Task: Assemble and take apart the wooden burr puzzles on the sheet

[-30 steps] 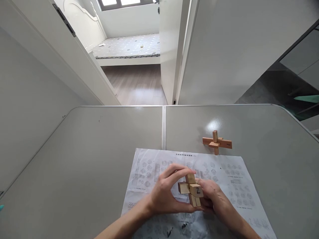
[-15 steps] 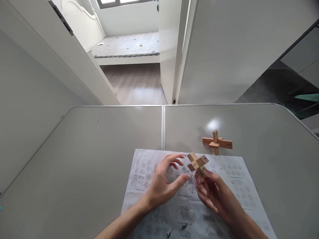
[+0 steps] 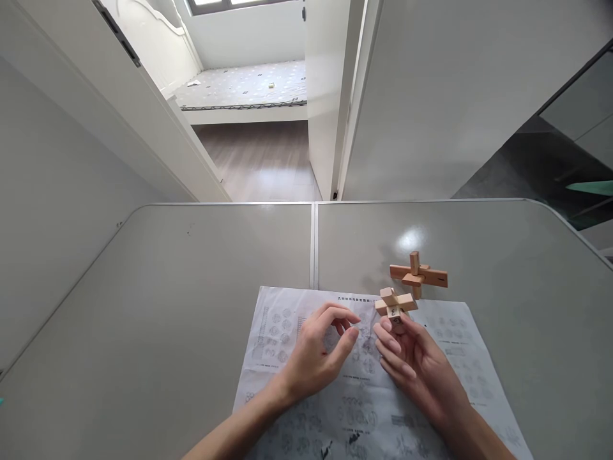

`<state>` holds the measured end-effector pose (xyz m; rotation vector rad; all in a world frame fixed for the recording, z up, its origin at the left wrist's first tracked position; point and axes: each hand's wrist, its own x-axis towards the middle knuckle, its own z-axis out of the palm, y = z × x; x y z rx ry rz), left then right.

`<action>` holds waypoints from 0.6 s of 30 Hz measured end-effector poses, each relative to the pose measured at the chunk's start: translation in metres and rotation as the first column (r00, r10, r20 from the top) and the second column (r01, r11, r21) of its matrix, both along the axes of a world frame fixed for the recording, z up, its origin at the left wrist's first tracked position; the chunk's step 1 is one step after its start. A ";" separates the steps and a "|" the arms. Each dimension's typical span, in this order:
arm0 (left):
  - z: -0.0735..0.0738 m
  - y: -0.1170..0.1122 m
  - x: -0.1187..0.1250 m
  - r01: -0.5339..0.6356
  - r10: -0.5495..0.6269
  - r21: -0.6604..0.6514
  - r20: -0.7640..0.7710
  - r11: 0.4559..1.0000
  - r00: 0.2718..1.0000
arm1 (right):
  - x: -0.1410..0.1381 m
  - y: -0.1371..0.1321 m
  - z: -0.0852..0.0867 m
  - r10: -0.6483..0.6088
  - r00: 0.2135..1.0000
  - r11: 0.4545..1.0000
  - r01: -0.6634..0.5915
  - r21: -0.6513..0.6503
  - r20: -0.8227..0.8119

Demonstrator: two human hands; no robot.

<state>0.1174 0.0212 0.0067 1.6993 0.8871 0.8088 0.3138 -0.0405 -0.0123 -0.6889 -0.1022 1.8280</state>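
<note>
My right hand point(image 3: 414, 364) pinches a pale wooden cross puzzle point(image 3: 395, 303) by its lower end with thumb and fingertips, holding it just above the far edge of a printed sheet point(image 3: 378, 377). A second, darker wooden cross puzzle point(image 3: 418, 275) stands on the grey table point(image 3: 191, 287) right behind it, apart from it. My left hand point(image 3: 318, 354) hovers over the sheet with its fingers loosely curled and apart, holding nothing, a short way left of the held puzzle.
The table has a seam down its middle point(image 3: 314, 246) and rounded far corners. Beyond it a white door point(image 3: 330, 96) stands ajar onto a room with a wooden floor and a mattress point(image 3: 249, 89). White walls flank both sides.
My left hand let go of the pale puzzle and drew back. My right hand carried the puzzle up and to the right, toward the darker puzzle on the table.
</note>
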 end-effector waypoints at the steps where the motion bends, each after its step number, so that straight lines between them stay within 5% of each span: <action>1: 0.000 0.000 0.000 0.001 -0.001 0.001 -0.004 1.000 1.000 | 0.000 0.000 0.000 -0.004 1.000 1.000 0.004 0.002 -0.009; 10: 0.004 -0.001 0.001 0.011 -0.010 0.016 -0.024 1.000 1.000 | 0.003 0.001 -0.003 -0.004 0.999 1.000 0.004 0.014 -0.046; 18: 0.005 -0.001 0.002 0.014 -0.013 0.020 -0.030 1.000 0.999 | 0.004 -0.002 -0.007 0.126 0.992 0.990 -0.126 0.055 0.006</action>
